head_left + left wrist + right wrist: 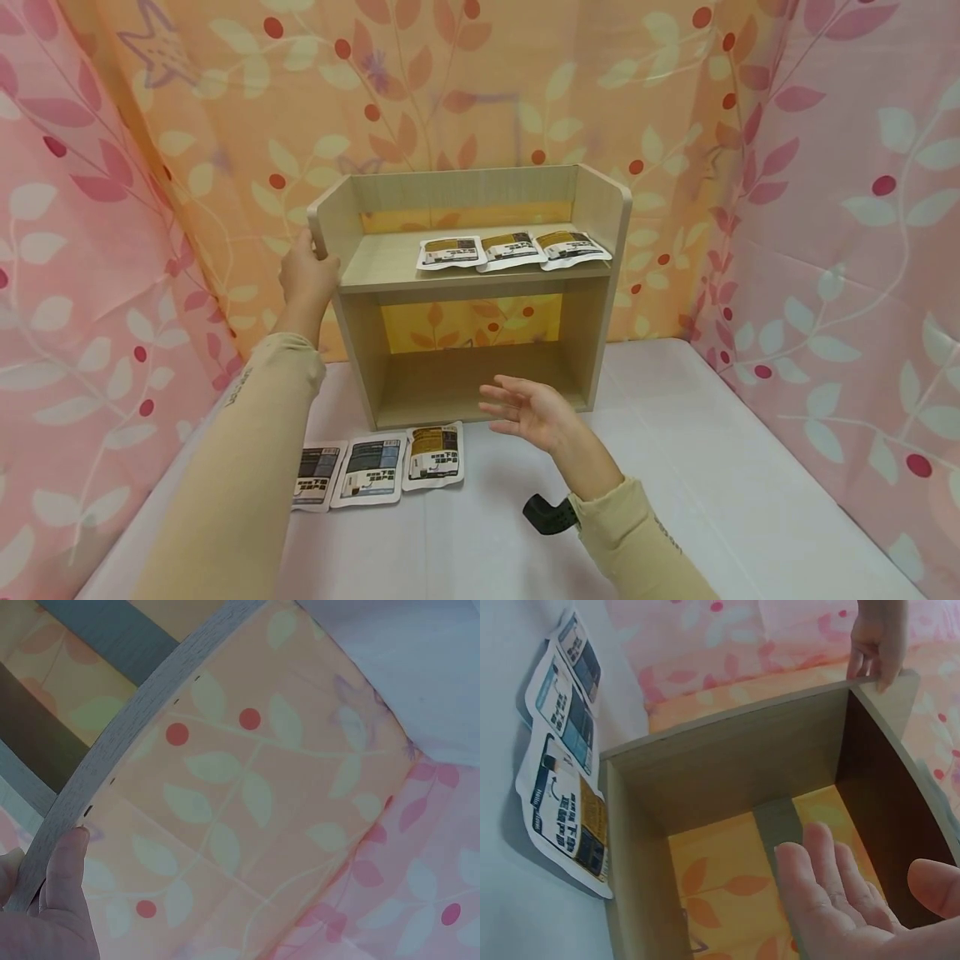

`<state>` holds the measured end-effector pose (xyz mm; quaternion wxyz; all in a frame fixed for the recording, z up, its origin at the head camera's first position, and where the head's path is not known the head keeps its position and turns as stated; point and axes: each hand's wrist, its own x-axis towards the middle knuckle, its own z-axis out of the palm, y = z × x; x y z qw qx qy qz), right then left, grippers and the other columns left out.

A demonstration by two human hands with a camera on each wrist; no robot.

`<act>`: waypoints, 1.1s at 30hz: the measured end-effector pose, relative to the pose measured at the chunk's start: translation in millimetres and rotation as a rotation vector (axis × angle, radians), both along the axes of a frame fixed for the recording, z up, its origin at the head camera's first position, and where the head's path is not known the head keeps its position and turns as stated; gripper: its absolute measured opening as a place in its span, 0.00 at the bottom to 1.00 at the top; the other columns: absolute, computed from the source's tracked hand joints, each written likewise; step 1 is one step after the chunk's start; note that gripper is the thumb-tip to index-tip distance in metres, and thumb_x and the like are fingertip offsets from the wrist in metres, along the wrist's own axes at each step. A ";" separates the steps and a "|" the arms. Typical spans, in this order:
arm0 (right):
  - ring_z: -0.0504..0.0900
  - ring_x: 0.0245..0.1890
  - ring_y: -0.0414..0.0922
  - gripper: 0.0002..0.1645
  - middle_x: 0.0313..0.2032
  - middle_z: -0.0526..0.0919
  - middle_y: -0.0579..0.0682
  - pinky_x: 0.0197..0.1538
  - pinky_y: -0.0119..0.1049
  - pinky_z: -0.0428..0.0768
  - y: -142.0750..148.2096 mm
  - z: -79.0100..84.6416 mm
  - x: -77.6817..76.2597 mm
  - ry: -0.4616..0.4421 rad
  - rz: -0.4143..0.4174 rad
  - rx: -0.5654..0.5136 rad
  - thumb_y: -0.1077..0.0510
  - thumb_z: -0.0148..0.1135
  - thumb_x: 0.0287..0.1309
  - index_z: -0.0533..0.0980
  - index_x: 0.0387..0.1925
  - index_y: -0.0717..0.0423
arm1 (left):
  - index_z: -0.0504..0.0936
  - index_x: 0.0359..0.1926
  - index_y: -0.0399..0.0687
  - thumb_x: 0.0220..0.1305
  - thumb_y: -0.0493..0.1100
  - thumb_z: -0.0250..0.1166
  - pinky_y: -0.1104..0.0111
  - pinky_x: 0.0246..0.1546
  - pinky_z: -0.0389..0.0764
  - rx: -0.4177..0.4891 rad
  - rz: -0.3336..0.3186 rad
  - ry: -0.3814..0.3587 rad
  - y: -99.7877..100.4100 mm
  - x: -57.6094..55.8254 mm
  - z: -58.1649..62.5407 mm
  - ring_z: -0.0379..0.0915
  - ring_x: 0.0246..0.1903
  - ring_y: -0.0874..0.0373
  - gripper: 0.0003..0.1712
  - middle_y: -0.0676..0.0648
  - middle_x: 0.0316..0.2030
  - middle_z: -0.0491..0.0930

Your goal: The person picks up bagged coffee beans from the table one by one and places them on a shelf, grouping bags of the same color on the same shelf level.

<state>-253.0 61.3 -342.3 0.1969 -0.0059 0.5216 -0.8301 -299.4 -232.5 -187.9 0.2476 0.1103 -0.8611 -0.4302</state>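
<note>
My left hand (309, 275) grips the front edge of the left side panel of a light wooden two-tier shelf (390, 254). In the left wrist view, thumb and fingers (67, 862) lie on either side of that panel. My right hand (540, 412) is held palm up with nothing in it, fingers spread, before the shelf's lower compartment (735, 769). Three flat white-edged pouches, a left one (452, 252), a middle one (512, 249) and a right one (572, 247), lie side by side on the upper board, toward its right end.
On the white-covered table (675, 467), three more pouches lie in a row before the shelf's left front: a gold-and-white one (435, 455), a blue-grey one (369, 468) and one (317, 477) partly behind my left sleeve. A black curved piece (551, 515) sticks out by my right cuff. Leaf-patterned curtains (465, 83) surround the table.
</note>
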 end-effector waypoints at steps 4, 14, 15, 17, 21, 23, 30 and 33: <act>0.68 0.63 0.66 0.30 0.64 0.67 0.68 0.62 0.60 0.64 -2.7 -9.8 2.5 -0.022 0.001 -0.008 0.60 0.47 0.71 0.57 0.69 0.68 | 0.65 0.64 0.40 0.68 0.36 0.52 0.46 0.62 0.61 0.004 -0.001 -0.004 0.9 0.9 0.5 0.61 0.64 0.35 0.24 0.35 0.64 0.69; 0.67 0.63 0.67 0.31 0.65 0.65 0.69 0.61 0.63 0.63 -5.4 -24.2 6.7 -0.051 0.013 0.000 0.59 0.46 0.71 0.55 0.70 0.69 | 0.65 0.64 0.41 0.68 0.37 0.52 0.46 0.63 0.61 0.003 0.000 -0.003 -0.3 -1.6 -0.3 0.60 0.64 0.35 0.24 0.36 0.64 0.69; 0.66 0.63 0.67 0.31 0.65 0.65 0.69 0.61 0.62 0.63 -5.2 -25.0 6.9 -0.050 0.017 0.002 0.59 0.45 0.71 0.54 0.70 0.69 | 0.65 0.65 0.41 0.68 0.37 0.52 0.46 0.63 0.61 0.001 0.000 -0.003 -0.4 -1.4 -0.3 0.60 0.64 0.35 0.24 0.36 0.64 0.69; 0.66 0.63 0.67 0.32 0.66 0.63 0.69 0.62 0.62 0.63 -4.9 -26.4 7.3 -0.048 0.024 0.004 0.59 0.45 0.72 0.53 0.71 0.69 | 0.65 0.65 0.41 0.68 0.37 0.52 0.46 0.63 0.61 -0.003 0.002 -0.002 -0.6 -1.2 -0.3 0.60 0.64 0.35 0.25 0.36 0.64 0.69; 0.65 0.64 0.67 0.32 0.66 0.62 0.69 0.62 0.62 0.63 -4.2 -29.1 8.1 -0.053 0.033 -0.001 0.60 0.44 0.72 0.52 0.71 0.70 | 0.65 0.65 0.41 0.67 0.37 0.51 0.46 0.62 0.61 -0.006 0.006 0.002 -0.4 0.4 -0.5 0.61 0.63 0.35 0.25 0.35 0.63 0.70; 0.65 0.64 0.67 0.31 0.66 0.63 0.69 0.62 0.62 0.63 -4.1 -30.2 8.3 -0.064 0.029 -0.007 0.60 0.45 0.72 0.53 0.70 0.69 | 0.65 0.65 0.41 0.68 0.37 0.51 0.46 0.62 0.61 -0.003 0.007 0.001 -0.2 0.6 -0.8 0.61 0.63 0.35 0.25 0.35 0.63 0.70; 0.64 0.64 0.68 0.31 0.66 0.62 0.71 0.64 0.64 0.58 -5.8 -37.2 7.7 -0.110 0.022 -0.030 0.60 0.46 0.71 0.54 0.69 0.69 | 0.65 0.66 0.43 0.68 0.38 0.51 0.46 0.62 0.61 0.008 0.007 -0.001 0.9 0.4 -0.7 0.61 0.64 0.36 0.26 0.36 0.63 0.70; 0.64 0.64 0.69 0.31 0.66 0.62 0.72 0.64 0.64 0.57 -7.4 -41.4 8.1 -0.122 0.025 -0.032 0.61 0.45 0.71 0.53 0.69 0.70 | 0.66 0.65 0.42 0.68 0.37 0.51 0.46 0.62 0.61 0.004 0.008 0.002 0.9 0.8 -0.6 0.61 0.63 0.36 0.25 0.36 0.63 0.70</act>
